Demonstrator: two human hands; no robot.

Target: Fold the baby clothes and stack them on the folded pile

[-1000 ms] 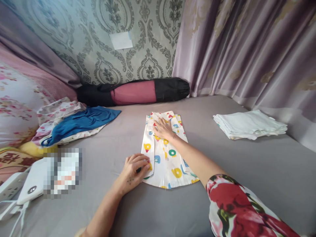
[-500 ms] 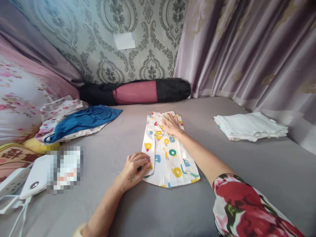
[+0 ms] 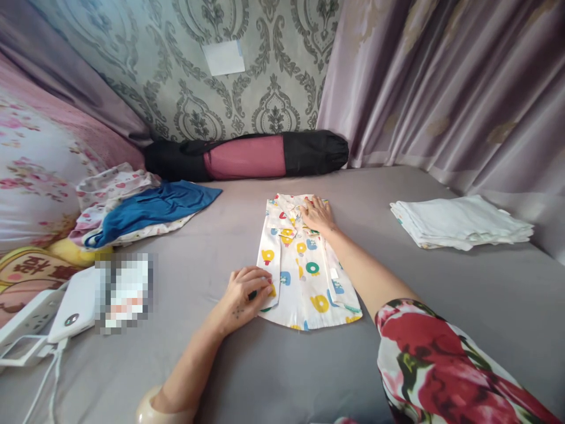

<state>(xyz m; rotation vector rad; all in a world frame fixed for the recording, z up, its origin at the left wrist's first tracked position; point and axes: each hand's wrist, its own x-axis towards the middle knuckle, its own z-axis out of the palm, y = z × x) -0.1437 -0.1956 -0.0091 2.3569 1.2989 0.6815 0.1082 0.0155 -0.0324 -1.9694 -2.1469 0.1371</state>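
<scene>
A small white shirt (image 3: 304, 288) printed with yellow, blue, green and red letter shapes lies flat on the grey bed sheet, its collar end away from me. Both sleeves are folded in along its length. My right hand (image 3: 316, 215) rests flat with fingers spread on the upper right part, by the collar and shoulder. At the lower left edge, my left hand (image 3: 247, 291) has its fingers and thumb brought together on the folded sleeve's end. The cloth under the fingers is partly hidden.
Folded white cloths (image 3: 461, 221) are stacked at the right. A blue garment (image 3: 163, 209) lies on other clothes at left. A white power bank (image 3: 79, 303) with cables sits beside a power strip (image 3: 33, 318). A black and pink rolled bag (image 3: 247, 156) lies along the wall.
My right hand has slid right and slightly away, toward the shirt's right shoulder, and the collar area lies flatter. My left hand stays at the lower left edge. The view has shifted slightly.
</scene>
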